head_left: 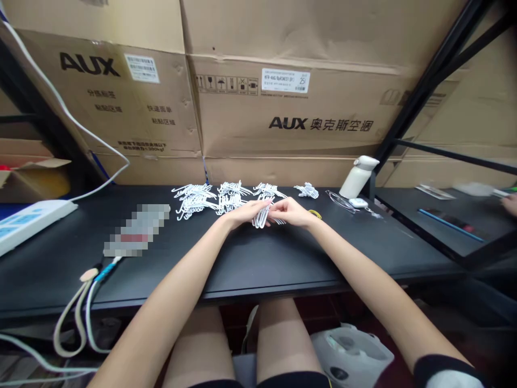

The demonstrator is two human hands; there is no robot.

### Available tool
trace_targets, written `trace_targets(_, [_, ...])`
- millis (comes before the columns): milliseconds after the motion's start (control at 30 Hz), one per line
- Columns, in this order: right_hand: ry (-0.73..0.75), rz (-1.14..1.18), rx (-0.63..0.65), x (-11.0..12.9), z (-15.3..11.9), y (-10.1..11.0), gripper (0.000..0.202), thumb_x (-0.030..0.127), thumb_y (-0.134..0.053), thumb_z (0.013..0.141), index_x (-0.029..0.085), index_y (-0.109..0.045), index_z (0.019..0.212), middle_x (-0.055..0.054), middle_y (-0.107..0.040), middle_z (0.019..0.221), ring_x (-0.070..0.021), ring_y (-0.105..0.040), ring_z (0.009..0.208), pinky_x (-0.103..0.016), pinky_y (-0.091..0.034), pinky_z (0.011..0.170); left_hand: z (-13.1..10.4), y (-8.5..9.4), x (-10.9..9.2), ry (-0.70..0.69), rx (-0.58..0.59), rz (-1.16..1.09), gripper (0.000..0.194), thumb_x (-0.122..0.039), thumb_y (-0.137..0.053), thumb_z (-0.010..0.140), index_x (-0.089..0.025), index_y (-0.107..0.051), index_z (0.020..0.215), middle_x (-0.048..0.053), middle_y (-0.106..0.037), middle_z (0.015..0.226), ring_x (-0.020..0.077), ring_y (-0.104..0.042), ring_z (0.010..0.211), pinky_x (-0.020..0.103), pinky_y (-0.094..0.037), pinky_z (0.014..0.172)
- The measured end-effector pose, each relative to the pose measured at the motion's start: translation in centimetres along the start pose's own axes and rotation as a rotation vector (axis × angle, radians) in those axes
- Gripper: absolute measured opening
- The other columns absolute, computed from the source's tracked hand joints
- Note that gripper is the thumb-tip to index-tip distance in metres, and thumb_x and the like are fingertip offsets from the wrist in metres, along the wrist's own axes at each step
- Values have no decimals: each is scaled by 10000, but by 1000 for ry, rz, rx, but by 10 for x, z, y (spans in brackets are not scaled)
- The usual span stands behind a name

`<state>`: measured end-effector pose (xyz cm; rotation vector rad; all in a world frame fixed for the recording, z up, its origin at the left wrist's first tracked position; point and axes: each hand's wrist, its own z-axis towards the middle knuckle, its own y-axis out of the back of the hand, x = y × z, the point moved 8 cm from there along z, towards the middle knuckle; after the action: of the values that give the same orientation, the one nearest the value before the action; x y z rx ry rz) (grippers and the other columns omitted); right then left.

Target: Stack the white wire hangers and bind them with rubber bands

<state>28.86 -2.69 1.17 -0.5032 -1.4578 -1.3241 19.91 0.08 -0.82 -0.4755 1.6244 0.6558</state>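
Observation:
My left hand (245,211) and my right hand (295,211) meet near the middle of the black table. Between them is a small bundle of thin white hooks (260,216), which look like miniature hangers. My left fingers reach over its top, while the right fingers close in from the other side. Just beyond the hands lie several piles of similar white hooks, among them a left pile (194,202), a middle pile (232,196) and one behind my fingers (267,189). A smaller white cluster (308,189) sits farther right. My fingers partly hide the bundle.
Cardboard boxes (283,145) stand behind the black table (258,258). On the right are a white bottle (358,177), a cable and a yellow band (314,214). A blurred-out device (139,230) and a power strip (36,221) lie left. Another person's hand (509,205) shows far right.

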Motion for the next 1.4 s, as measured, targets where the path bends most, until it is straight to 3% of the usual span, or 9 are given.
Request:
trace_targets(233, [-25, -9, -12, 4, -2, -1, 340, 396, -632, 758, 70, -725, 791, -31, -619, 609, -71, -366, 510, -236, -268, 502, 0, 1, -4, -82, 11, 22, 393, -516, -699, 725, -141, -673, 840, 78, -732, 871, 233, -700, 874, 323, -535, 797])
trace_targets(367, [-45, 15, -49, 2, -1, 1, 361, 409, -645, 745, 69, -728, 834, -17, -594, 583, -70, -340, 508, -239, -247, 498, 2, -2, 1, -64, 6, -26, 459, -540, -697, 717, -128, -649, 914, 113, -728, 924, 239, -713, 836, 350, -555, 764])
trace_targets(567, [-26, 9, -75, 1, -1, 6, 398, 477, -662, 728, 83, -670, 674, 43, -415, 485, -59, -290, 493, -236, -209, 487, -1, -8, -5, -73, 13, -46, 490, -525, -707, 721, -108, -614, 961, 158, -719, 985, 256, -720, 830, 381, -573, 745])
trace_targets(1133, [8, -73, -107, 2, 0, 8, 350, 421, -638, 726, 80, -708, 758, 53, -390, 483, -56, -273, 486, -229, -225, 472, 4, -10, 5, -40, -17, -88, 507, -567, -654, 760, -136, -598, 1020, 143, -720, 953, 248, -724, 793, 366, -587, 722])
trace_targets(1400, [31, -82, -67, -2, 1, 3, 280, 352, -604, 732, 85, -660, 671, 54, -375, 496, -51, -266, 490, -218, -223, 469, 6, -16, 14, 8, 9, -76, 480, -575, -630, 779, -170, -547, 1024, 125, -712, 960, 241, -722, 773, 329, -585, 648])
